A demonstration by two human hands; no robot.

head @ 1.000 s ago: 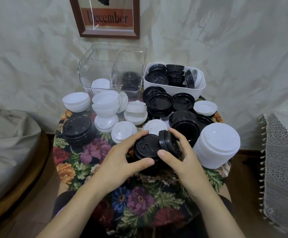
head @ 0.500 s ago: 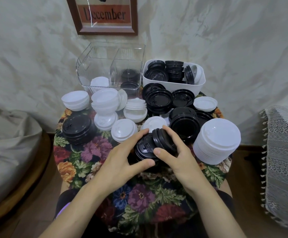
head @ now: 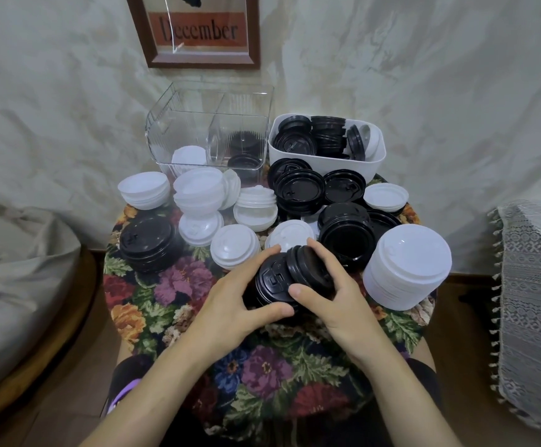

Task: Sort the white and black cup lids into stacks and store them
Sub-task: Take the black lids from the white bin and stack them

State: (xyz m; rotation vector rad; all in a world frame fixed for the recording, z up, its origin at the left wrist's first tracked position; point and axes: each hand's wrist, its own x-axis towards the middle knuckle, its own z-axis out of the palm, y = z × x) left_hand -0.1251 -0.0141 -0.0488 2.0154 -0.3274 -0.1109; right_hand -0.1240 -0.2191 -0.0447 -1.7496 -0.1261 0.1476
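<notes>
Black plastic fills both hands. The left hand (head: 230, 304) grips a black stack (head: 270, 283) of cup lids, with the thumb on the near side and the fingers curled over the far side. The right hand (head: 338, 296) holds a small bunch of black lids (head: 307, 266). The bunch is tipped up on its edge and touches the top right of the black stack. The two hands are close together, and the thumbs almost meet in front of the black stack. Under it lies the flowered counter cloth (head: 172, 285). I cannot tell if the black stack rests on the cloth or is lifted a little.

Just to the right of the black stack stands a tall white stack (head: 407, 266). Well off to its left sits a second black stack (head: 148, 243).

Just behind the black stack are two white dome lids (head: 235, 246) and an upturned black pile (head: 346, 237). Farther behind it are more white piles (head: 198, 191) on the left side and flat black lids (head: 299, 188) in the middle.

Far behind the black stack, to the left, is a clear box (head: 211, 124) with two parts. White lids (head: 188, 159) are in its left part and dark lids (head: 243, 146) are in its right part. Far behind and to the right is a white tub (head: 327, 164) with black lids inside.

Farthest back, high above the black stack, a framed picture (head: 203, 30) on the wall says December.
</notes>
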